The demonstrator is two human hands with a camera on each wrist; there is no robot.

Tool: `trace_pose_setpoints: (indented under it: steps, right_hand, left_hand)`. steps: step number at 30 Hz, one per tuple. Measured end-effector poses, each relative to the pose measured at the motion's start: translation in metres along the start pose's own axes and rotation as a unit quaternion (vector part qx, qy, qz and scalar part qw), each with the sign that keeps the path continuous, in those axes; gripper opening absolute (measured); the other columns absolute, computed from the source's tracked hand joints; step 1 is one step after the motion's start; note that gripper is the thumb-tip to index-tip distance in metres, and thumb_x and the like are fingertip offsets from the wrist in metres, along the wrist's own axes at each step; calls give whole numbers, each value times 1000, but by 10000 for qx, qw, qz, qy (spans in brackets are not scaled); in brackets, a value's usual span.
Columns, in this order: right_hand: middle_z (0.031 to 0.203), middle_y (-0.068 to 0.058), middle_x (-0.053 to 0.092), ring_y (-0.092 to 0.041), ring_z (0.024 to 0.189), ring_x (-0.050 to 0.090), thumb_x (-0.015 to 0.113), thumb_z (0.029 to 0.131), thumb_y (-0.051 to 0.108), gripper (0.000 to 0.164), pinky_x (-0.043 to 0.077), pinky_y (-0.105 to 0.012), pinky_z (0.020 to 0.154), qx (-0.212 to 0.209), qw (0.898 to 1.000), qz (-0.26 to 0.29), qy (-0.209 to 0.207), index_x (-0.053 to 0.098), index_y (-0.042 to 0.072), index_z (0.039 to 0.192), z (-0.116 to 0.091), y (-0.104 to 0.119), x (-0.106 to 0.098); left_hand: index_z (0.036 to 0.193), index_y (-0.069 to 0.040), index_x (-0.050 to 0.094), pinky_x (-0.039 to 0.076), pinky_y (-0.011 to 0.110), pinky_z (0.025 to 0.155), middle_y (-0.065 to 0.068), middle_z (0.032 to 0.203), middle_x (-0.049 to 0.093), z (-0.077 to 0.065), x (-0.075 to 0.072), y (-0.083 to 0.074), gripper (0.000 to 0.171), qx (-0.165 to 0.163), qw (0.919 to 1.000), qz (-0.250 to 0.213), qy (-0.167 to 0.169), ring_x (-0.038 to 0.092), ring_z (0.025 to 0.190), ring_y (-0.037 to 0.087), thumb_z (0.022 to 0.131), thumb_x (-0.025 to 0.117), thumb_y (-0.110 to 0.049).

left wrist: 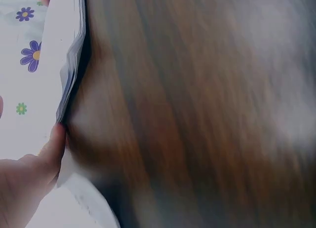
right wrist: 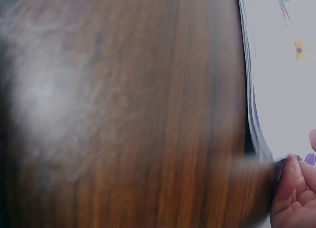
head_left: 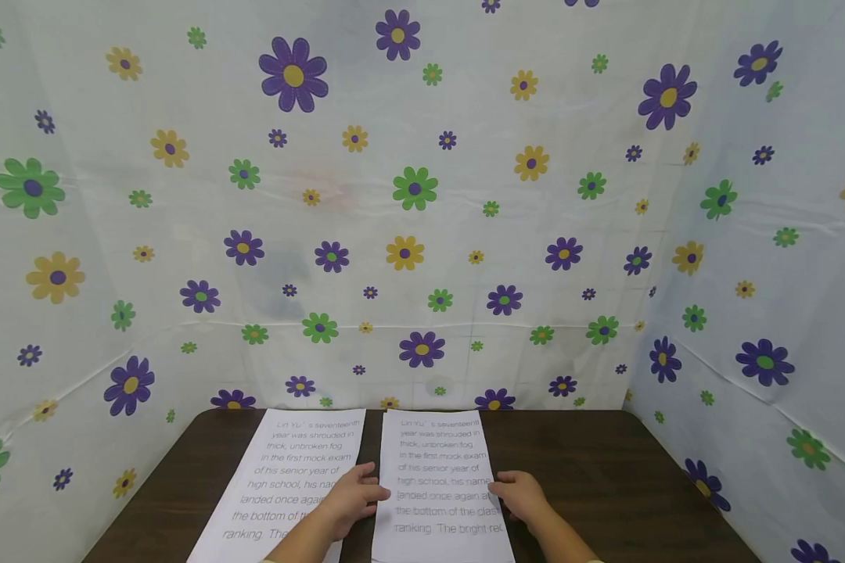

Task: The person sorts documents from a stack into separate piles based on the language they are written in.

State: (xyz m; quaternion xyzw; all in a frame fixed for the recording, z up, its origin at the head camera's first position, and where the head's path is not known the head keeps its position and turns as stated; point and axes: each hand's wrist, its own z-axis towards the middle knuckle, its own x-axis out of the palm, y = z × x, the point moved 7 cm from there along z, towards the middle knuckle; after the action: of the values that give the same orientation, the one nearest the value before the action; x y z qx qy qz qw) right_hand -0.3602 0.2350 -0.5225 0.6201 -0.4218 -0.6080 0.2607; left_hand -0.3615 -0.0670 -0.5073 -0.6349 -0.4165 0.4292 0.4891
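Tabletop (head_left: 598,477), dark and wood-grained, fills the near part of my head view. On it I have the right stack (head_left: 436,469) of printed paper, lying between the two hands and reaching toward the far edge. Its large lines of text face me, beginning with "Lin Yu" and "seventeenth". To its left, across a narrow strip of wood, lies the left stack (head_left: 296,461), printed with the same opening lines and set at a slant.

I see the left hand (head_left: 348,500) over the near right part of the left stack, fingers loosely extended and apart, its thumb touching the left edge of the right stack. My left wrist view shows the sheet edges bowed and slightly fanned just beyond that thumb.

The right hand (head_left: 524,496) is at the right edge of the right stack, fingertips against the paper. From my right wrist view its fingers look bent, but I cannot tell whether they pinch the sheets.

Behind everything, on the far side, hangs a white flowered cloth (head_left: 366,219).
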Motion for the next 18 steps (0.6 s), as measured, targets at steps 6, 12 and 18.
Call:
trace_pose_setpoints:
  steps: [6, 12, 18]
  right_hand:
    - [96, -16, 69, -20, 76, 61, 66, 86, 16, 39, 51, -33, 60, -17, 9998, -162, -133, 65, -10, 115, 3, -1, 2]
    - [88, -13, 70, -18, 72, 63, 69, 84, 8, 30, 53, -36, 65, -222, 9992, -74, -336, 67, -10, 108, 5, 0, 1]
    - [86, -13, 70, -18, 71, 63, 67, 82, 4, 25, 51, -33, 63, -399, 9972, 81, -624, 69, -10, 103, 4, 3, -1]
  left_hand:
    - [143, 22, 17, 49, 54, 100, 47, 139, 32, 2, 6, -1, 80, 93, 9996, -250, -33, 55, 120, 47, 83, 64, -5]
    - [142, 21, 22, 52, 51, 98, 45, 138, 37, 4, 6, 1, 78, 86, 9996, -153, -217, 53, 122, 48, 81, 64, -3]
    - [137, 21, 35, 53, 49, 95, 39, 130, 50, 8, 1, 5, 69, 181, 9980, 395, -467, 58, 117, 45, 79, 64, -2]
